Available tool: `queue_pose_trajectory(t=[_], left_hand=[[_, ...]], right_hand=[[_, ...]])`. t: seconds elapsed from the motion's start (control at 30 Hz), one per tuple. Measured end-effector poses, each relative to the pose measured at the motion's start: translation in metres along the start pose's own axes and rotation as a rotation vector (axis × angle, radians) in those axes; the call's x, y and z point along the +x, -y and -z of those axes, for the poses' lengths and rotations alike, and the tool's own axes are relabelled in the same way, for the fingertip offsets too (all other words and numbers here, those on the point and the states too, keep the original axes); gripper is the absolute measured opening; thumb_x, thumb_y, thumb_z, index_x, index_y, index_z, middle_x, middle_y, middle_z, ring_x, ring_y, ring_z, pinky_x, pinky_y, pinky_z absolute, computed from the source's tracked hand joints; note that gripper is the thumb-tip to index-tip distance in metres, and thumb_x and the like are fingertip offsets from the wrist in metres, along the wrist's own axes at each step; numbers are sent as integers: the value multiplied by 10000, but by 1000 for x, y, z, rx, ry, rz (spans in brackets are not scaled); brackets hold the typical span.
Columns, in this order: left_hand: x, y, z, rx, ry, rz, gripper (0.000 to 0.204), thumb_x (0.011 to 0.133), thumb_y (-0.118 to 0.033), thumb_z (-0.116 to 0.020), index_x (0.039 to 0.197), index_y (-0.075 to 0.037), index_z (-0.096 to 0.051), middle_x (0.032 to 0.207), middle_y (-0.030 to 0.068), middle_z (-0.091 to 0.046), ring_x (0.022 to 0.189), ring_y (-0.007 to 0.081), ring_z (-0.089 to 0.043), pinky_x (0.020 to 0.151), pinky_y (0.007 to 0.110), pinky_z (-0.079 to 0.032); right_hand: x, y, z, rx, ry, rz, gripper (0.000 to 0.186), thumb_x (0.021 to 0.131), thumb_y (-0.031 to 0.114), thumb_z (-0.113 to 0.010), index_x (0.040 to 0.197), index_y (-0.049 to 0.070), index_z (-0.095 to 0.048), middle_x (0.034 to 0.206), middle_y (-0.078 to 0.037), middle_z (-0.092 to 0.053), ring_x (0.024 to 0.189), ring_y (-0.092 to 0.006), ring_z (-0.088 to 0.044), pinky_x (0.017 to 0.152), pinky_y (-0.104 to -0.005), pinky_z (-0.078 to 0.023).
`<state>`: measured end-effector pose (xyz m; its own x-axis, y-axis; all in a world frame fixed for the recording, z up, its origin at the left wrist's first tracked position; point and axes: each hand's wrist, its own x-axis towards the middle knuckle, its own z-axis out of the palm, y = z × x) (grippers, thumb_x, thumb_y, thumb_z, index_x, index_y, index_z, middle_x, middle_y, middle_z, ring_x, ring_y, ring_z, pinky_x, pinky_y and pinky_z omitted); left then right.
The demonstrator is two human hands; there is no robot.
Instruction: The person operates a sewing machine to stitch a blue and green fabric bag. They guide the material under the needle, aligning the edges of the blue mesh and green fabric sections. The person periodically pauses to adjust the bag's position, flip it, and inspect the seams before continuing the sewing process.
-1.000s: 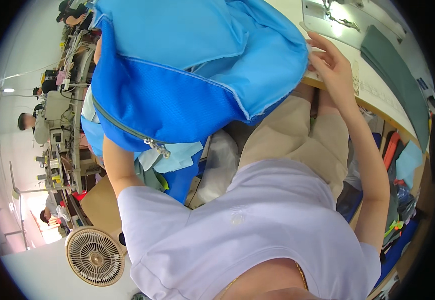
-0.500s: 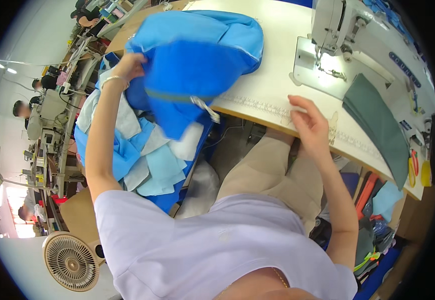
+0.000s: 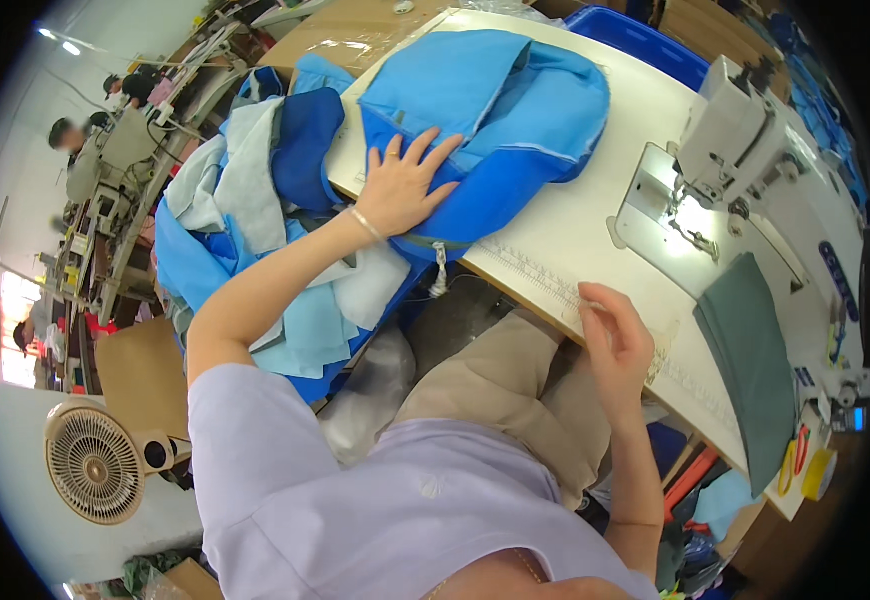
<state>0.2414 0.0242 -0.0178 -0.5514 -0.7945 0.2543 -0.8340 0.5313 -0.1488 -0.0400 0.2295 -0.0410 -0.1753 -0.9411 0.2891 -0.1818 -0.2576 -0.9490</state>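
Note:
My left hand (image 3: 400,190) lies spread on a blue sewn fabric piece (image 3: 500,190), with light blue panels (image 3: 445,75) folded over its far side. The piece rests on the white sewing table (image 3: 555,235), and a whitish cord (image 3: 440,270) hangs from its near edge. Over the table's near edge, my right hand (image 3: 620,345) is held with loosely bent fingers, a small gap between thumb and forefinger, and nothing visible in it. The sewing machine (image 3: 725,150) stands beyond it to the right, its needle area lit. Folded dark green fabric (image 3: 750,370) lies right of that hand.
Left of the table, a heap of blue and grey-white fabric pieces (image 3: 255,200) fills a blue container. A blue bin (image 3: 640,45) stands behind the table. Yellow-handled scissors (image 3: 787,465) and a yellow tape roll (image 3: 819,475) sit at the right end. A fan (image 3: 95,462) is at lower left.
The blue piece, lifted and blurred before, now lies flatter on the table. My left hand has moved right from its edge onto its top, fingers spread. The whole view has shifted.

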Motion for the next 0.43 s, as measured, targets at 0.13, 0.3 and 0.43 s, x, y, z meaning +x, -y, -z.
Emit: queue_pose_trajectory(t=[0.13, 0.3, 0.43], left_hand=[[61, -22, -17, -64, 49, 55, 664, 943, -552, -567, 1536, -320, -379, 1535, 100, -438, 1256, 453, -490, 992, 616, -393], [184, -58, -37, -321, 82, 159, 663, 933, -584, -559, 1515, -292, -434, 1558, 140, -416, 1346, 491, -422, 1067, 686, -309], [294, -55, -78, -1234, -383, 25, 809, 879, -630, -615, 1519, -165, -450, 1570, 180, -413, 1385, 468, -424, 1096, 651, -330]], right_hand=[[-2, 2, 3, 14, -23, -27, 220, 933, -40, -621, 1142, -28, -688, 1114, -115, -696, 1034, -178, -656, 913, -293, -515], [-1, 5, 3, 44, 9, -1, 244, 901, -110, -606, 1116, -35, -692, 1077, -133, -698, 947, -185, -662, 873, -288, -518], [1, 0, 8, 17, 47, 11, 280, 899, -112, -606, 1148, -21, -696, 1100, -151, -699, 950, -225, -668, 875, -313, -530]])
